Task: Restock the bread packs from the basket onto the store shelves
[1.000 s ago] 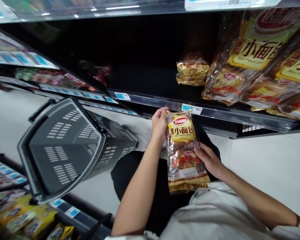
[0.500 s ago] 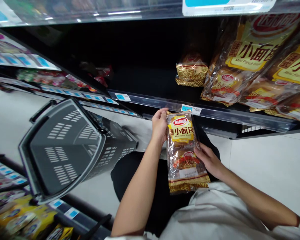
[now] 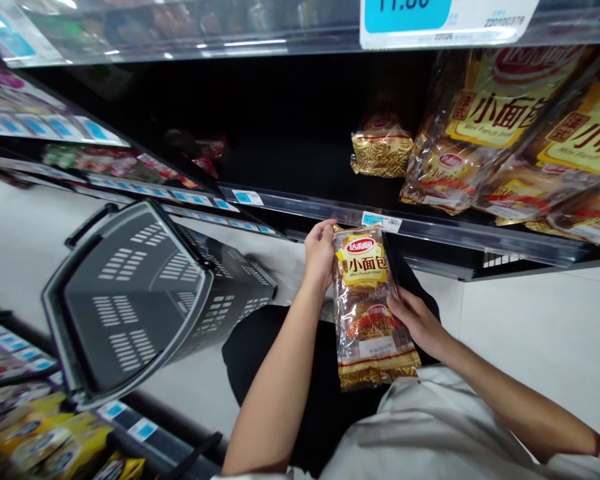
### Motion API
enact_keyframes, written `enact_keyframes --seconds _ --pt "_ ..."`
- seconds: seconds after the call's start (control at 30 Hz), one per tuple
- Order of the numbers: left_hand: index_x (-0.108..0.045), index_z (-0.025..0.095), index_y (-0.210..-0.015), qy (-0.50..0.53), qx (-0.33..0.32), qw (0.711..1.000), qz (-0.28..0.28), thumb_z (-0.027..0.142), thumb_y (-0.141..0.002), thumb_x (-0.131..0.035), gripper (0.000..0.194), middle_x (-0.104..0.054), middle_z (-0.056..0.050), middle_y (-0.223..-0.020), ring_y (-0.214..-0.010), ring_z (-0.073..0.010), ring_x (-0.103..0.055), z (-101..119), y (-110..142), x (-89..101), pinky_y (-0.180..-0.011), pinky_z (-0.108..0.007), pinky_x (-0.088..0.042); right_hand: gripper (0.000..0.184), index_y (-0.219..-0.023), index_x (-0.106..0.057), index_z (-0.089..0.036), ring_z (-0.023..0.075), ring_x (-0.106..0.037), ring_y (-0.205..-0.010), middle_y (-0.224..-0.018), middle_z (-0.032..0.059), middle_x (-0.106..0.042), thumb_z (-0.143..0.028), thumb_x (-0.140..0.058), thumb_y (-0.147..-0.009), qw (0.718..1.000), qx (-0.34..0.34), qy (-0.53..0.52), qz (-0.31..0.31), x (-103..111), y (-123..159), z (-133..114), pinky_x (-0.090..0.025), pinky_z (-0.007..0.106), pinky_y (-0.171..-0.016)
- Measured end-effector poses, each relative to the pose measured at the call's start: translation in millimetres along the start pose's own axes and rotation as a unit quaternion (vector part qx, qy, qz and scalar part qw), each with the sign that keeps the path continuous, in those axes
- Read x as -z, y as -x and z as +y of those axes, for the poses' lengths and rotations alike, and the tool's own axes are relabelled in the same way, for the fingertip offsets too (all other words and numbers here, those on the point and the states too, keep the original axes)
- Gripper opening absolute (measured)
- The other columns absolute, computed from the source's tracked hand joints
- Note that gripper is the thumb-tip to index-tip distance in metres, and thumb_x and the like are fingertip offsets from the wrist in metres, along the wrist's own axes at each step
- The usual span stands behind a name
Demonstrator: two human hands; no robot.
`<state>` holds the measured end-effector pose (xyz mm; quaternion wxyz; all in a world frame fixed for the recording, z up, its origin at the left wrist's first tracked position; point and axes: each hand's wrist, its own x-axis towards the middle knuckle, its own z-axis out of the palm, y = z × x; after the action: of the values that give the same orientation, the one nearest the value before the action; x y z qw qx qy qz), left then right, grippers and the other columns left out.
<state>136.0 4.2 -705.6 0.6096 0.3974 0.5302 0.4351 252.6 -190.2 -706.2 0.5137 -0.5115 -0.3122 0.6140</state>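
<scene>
A clear-and-gold bag of mini French bread (image 3: 367,327) is held between my two hands above my lap. My left hand (image 3: 321,250) grips its upper left corner, the fingers partly hidden behind the wrapper. Lower down, my right hand (image 3: 414,319) clasps the right edge with the thumb over the front. The printed front of the bag faces up toward me. Just beyond its top edge runs the shelf lip with a small price tag (image 3: 381,222).
A grey shopping basket (image 3: 130,293) stands on the floor to the left. Larger bread bags (image 3: 500,113) and a small gold-wrapped pack (image 3: 383,150) sit on the shelf ahead. An upper shelf edge (image 3: 240,47) crosses the top. Yellow packages (image 3: 50,437) fill the lower left.
Both hands keep the bread bag in nearly the same place. The view has tilted slightly, so the upper shelf edge and its large price tag appear lower.
</scene>
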Motion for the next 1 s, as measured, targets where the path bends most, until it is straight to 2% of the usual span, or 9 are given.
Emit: enact_keyframes --seconds 0.47,0.7,1.0 --pt "-0.068 0.017 -0.091 0.007 0.004 1.000 0.003 0.023 -0.087 -0.061 0.010 -0.065 -0.001 -0.076 -0.064 -0.0131 -0.059 3.8 4.9 -3.1 -0.062 -0.022 -0.048 0.066 -0.130 -0.069 -0.022 0.0351 -0.064 -0.126 -0.132 0.0096 -0.071 -0.075 -0.064 -0.090 1.000 -0.004 0.009 0.007 1.8 0.7 -0.2 -0.049 0.050 -0.112" --pt "-0.067 0.016 -0.094 -0.008 -0.003 1.000 -0.003 0.029 -0.085 -0.066 0.015 -0.065 -0.001 -0.079 -0.066 -0.0125 -0.059 1.0 3.8 -2.7 -0.062 -0.022 -0.048 0.069 -0.132 -0.067 -0.021 0.0334 -0.064 -0.127 -0.134 0.0099 -0.071 -0.076 -0.063 -0.090 1.000 -0.006 0.020 0.011 3.1 1.5 2.7 -0.052 0.046 -0.109" --pt "-0.067 0.016 -0.093 -0.003 0.005 1.000 0.004 0.024 -0.086 -0.061 0.012 -0.064 -0.001 -0.077 -0.064 -0.0121 -0.058 4.0 4.7 -4.4 -0.061 -0.022 -0.047 0.067 -0.130 -0.068 -0.021 0.0321 -0.066 -0.123 -0.133 0.0085 -0.072 -0.075 -0.063 -0.090 1.000 -0.003 0.015 0.009 2.3 1.0 2.8 -0.053 0.044 -0.107"
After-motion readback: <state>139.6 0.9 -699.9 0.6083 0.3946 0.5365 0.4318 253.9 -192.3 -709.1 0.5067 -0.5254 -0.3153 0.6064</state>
